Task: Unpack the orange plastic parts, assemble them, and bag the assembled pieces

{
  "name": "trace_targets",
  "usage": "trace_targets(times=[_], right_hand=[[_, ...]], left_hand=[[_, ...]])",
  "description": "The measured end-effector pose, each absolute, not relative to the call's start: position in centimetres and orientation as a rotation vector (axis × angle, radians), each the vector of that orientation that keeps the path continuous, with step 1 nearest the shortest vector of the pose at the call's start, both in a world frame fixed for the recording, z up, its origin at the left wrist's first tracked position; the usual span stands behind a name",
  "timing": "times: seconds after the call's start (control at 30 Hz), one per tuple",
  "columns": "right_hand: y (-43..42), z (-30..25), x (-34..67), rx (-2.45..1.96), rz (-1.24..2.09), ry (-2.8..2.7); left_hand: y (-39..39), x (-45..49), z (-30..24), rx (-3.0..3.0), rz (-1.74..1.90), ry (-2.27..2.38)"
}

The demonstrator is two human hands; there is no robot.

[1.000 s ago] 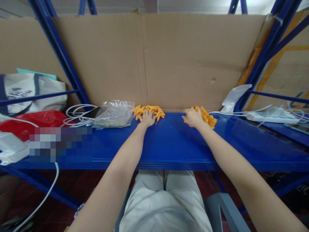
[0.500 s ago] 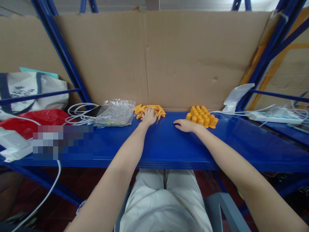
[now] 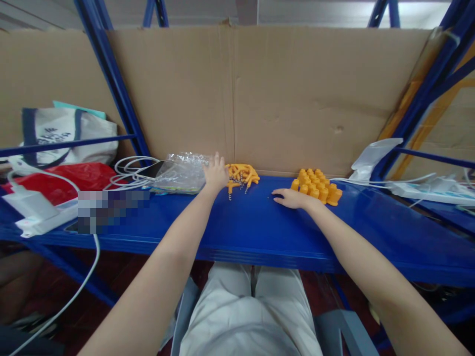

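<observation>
My left hand point(image 3: 215, 174) reaches to the back of the blue shelf point(image 3: 260, 227), fingers spread, between a clear plastic bag point(image 3: 181, 174) and a pile of orange curved pieces with small chains point(image 3: 242, 176). It holds nothing that I can see. My right hand point(image 3: 288, 198) lies flat and open on the shelf, just left of a cluster of upright orange cap-shaped pieces point(image 3: 316, 186), touching none of them.
A brown cardboard sheet point(image 3: 282, 94) backs the shelf. White cables and a phone point(image 3: 148, 171) lie left of the bag, with a red bag point(image 3: 70, 179) and a white tote point(image 3: 63, 133) further left. A power strip point(image 3: 426, 191) and a white pouch point(image 3: 371, 154) sit right.
My left hand has slid left off the orange chain pile toward the plastic bag. My right hand came off the orange cap cluster a second ago and now rests flat beside it.
</observation>
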State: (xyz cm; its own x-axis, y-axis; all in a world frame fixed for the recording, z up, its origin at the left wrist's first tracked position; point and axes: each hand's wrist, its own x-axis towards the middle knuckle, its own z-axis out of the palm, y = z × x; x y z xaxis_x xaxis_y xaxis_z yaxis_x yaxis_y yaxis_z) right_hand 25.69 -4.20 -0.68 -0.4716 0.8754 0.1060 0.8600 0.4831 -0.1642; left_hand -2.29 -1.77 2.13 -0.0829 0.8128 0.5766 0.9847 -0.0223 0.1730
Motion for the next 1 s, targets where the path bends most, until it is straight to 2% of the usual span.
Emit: trace_targets(times=[0.3, 0.57, 0.83, 1.0], right_hand=[[-3.4, -1.1, 26.1, -1.502, 0.156, -2.557], [-3.2, -1.3, 26.5, -1.455, 0.157, -2.543], [-3.4, -1.0, 26.5, -1.493, 0.163, -2.552], [-3.6, -0.9, 26.4, -1.483, 0.153, -2.558]], left_hand=[[-6.5, -11.7, 1.9, -1.260, -1.023, -2.371], [-8.1, -15.1, 1.4, -1.071, -1.131, -2.529], [-7.2, -14.8, 1.3, -1.089, -1.135, -2.506], [-5.3, -10.7, 2.7, -1.369, -1.097, -2.288]])
